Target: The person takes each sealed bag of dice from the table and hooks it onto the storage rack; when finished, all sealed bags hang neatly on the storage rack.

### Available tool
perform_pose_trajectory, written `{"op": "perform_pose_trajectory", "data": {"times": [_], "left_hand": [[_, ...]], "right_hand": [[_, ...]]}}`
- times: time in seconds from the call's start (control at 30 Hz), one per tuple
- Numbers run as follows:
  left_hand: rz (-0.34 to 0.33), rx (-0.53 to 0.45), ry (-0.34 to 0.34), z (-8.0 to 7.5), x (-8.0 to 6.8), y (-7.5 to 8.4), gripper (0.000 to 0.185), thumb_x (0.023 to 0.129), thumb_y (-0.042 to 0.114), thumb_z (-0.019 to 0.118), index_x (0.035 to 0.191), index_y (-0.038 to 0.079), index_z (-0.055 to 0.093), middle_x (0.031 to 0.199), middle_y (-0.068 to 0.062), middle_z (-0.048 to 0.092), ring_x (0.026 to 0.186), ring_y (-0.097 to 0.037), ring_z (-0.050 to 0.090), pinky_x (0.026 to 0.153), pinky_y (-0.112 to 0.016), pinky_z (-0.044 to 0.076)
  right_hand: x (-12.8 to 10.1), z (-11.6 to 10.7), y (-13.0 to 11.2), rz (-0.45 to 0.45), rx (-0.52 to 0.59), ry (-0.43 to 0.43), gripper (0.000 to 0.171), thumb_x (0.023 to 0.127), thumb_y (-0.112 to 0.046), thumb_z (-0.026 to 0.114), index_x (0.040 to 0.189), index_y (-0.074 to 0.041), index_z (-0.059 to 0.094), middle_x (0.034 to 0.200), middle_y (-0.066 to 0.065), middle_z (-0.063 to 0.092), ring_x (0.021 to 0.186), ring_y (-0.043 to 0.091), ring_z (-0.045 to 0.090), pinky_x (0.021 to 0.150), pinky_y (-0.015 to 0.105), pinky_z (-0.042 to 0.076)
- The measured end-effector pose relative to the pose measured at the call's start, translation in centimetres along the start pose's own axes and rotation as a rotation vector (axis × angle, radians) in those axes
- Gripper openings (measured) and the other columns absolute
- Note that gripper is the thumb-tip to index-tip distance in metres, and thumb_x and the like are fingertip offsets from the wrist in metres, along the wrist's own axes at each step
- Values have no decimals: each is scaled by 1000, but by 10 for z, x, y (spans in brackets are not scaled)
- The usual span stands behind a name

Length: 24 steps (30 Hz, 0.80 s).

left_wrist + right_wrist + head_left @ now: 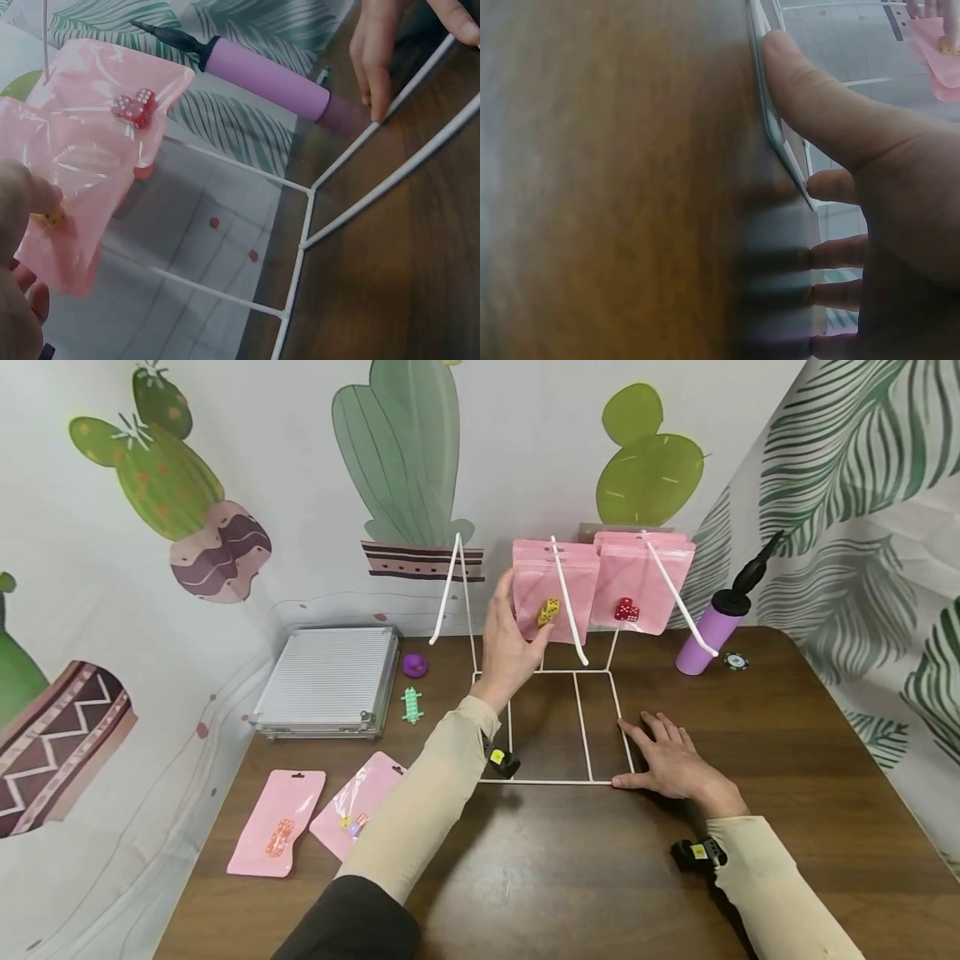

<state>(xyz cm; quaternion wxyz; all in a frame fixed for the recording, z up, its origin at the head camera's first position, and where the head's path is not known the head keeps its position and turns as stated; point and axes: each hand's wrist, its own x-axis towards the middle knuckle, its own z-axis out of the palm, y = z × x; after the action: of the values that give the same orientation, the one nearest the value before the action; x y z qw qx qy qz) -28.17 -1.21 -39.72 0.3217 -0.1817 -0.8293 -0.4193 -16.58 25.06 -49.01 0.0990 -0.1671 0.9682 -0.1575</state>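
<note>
At the far left, a silver case [326,677] is set at the back of the wooden table [510,877], and in front of it a pink bag with orange dice [262,789] and a second pink bag [371,789] are laid flat, the latter partly covered by the left sleeve [420,797]. Just right of the case, a purple round piece [415,666] and a green piece [412,704] are placed one in front of the other. Next, the bare left prong [446,587] of a white wire rack [555,782] is seen, with no bag hung on it. Between it and the middle prong [569,599], the left hand [510,643] is raised, and the pink bag with yellow dice [547,583] is pinched at its lower left: the thumb is laid across the front beside the dice, while the fingers are kept at the left edge, partly hidden behind. From that grip the bag is extended up and to the right, its long axis judged roughly upright and its top met by the middle prong; other bags are layered behind. On the right prong [681,598], a pink bag with red dice [617,581] is hung. The front right corner of the rack is touched by the right hand [663,760], its fingers spread and nothing grasped; by it the hanging bags are less nearly reached than by the left. Farther right, a purple pump [705,639] is stood upright at a lean, with a chip [737,662] just beside it.
</note>
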Motion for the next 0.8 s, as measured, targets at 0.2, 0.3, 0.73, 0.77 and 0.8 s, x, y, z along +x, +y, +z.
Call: {"op": "perform_pose_trajectory", "data": {"times": [0.2, 0.3, 0.73, 0.77, 0.8], "left_hand": [[-12, 27, -44, -6, -14, -15, 86, 81, 18, 78, 147, 5, 25, 106, -14, 56, 96, -27, 55, 83, -35, 48], [-32, 27, -67, -12, -23, -22, 84, 80, 17, 79, 146, 4, 29, 108, -15, 56, 94, -28, 55, 84, -35, 48], [-18, 131, -365, -73, -49, -25, 73, 82, 28, 78, 141, 6, 42, 117, -12, 53, 102, -26, 55, 88, -36, 48], [-17, 135, -368, -79, -51, -27, 73, 81, 28, 79, 141, 7, 41, 116, -12, 54, 101, -26, 56, 88, -36, 49], [-10, 139, -368, -85, -52, -28, 74, 81, 28, 79, 141, 6, 41, 116, -13, 54, 101, -27, 57, 88, -36, 49]], "right_hand": [[2, 2, -1, -5, 2, -5, 99, 76, -64, 70, 149, -8, 33, 150, 34, 22, 138, 56, 15, 105, 77, 16], [2, 1, -2, -13, 3, -6, 98, 77, -63, 70, 149, -8, 33, 150, 34, 22, 138, 56, 15, 105, 77, 16], [0, -1, -1, -19, 6, 5, 98, 76, -64, 70, 148, -7, 35, 149, 34, 23, 137, 56, 16, 103, 77, 16], [0, -1, -1, -19, 4, 8, 98, 76, -64, 71, 148, -7, 35, 149, 34, 23, 137, 56, 16, 103, 77, 17], [0, 0, -1, -19, 3, 9, 98, 76, -64, 71, 148, -7, 36, 149, 34, 24, 137, 56, 16, 103, 77, 17]]}}
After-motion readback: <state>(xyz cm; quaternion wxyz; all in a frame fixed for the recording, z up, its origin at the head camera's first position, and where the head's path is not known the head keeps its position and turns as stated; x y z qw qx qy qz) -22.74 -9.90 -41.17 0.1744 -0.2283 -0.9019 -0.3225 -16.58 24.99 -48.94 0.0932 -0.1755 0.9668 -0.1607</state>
